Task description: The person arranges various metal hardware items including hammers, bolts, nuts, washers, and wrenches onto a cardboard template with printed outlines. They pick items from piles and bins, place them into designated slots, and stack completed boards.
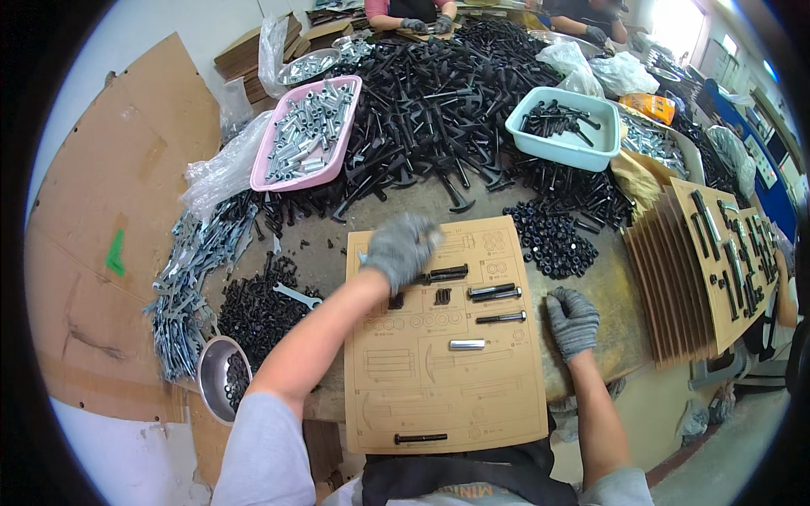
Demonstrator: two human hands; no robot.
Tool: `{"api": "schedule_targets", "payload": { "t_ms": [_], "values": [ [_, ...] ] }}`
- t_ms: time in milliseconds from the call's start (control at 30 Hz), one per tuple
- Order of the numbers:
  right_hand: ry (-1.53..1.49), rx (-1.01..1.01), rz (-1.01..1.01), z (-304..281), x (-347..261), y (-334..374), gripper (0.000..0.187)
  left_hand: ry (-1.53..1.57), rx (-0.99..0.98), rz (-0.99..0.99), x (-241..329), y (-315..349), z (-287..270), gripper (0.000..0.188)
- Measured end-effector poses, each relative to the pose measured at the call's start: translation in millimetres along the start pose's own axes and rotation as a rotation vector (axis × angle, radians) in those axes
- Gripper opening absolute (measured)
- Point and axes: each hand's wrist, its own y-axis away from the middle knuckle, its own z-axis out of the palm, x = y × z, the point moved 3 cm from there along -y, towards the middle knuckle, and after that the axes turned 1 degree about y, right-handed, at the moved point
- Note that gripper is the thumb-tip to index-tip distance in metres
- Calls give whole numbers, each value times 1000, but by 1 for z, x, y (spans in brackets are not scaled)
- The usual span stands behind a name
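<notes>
A printed cardboard sheet point(498, 405) with outline drawings lies in front of me. My left hand point(403, 250), in a grey glove, is over its upper part; its fingers are smeared by motion. Beyond the sheet's right edge, my gloved right hand point(572, 320) rests with fingers curled, their contents hidden. Black bolts point(495, 292) lie on the sheet near its right side, with another bolt point(500, 318) below. A silver sleeve point(467, 344) sits mid-sheet. Small black screws point(442, 296) are grouped left of the bolts. One long bolt point(420, 438) lies near the bottom edge.
Piles of black T-shaped parts point(422, 110), black nuts point(553, 240) and silver wrenches point(198, 287) surround the sheet. A pink tub point(257, 173) holds sleeves; a pale blue tub point(565, 153) holds bolts. A metal bowl point(209, 379) stands left. Filled boards point(675, 278) lean right. Co-workers sit opposite.
</notes>
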Motion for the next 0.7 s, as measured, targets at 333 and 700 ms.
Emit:
{"api": "schedule_targets", "payload": {
  "t_ms": [333,700],
  "values": [
    [-66,-11,32,2,0,-2,13,-566,205,-253,-107,-121,-28,35],
    [-131,-32,110,3,0,-1,15,-169,316,-89,-101,-89,-59,31]
  ]
}}
